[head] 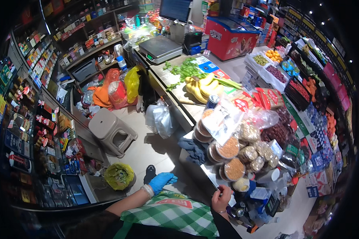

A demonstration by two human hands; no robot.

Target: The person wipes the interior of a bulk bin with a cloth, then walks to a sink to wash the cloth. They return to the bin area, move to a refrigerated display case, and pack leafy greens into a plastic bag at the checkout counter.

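My left hand [163,182], in a blue disposable glove, hovers before the green checked apron [173,210] with its fingers stretched out. Nothing shows in it. At the counter's near edge my bare right hand [221,198] has curled fingers, and whether it holds something small is hidden. A fruit in a white foam net [241,184] sits just beyond it. Further along stand stacked round tubs of brown grains [234,169], beside clear-wrapped bundles [247,154]. A dark cloth [193,150] lies at the counter edge. Bananas [202,86] and leafy greens [185,69] lie farther off.
A grey plastic stool [110,128] and a bin with a yellow liner [118,176] stand on the floor at left. Plastic bags [160,116] hang from the counter side. A weighing scale [160,48] rests at the far end. Produce crates [276,74] line the right.
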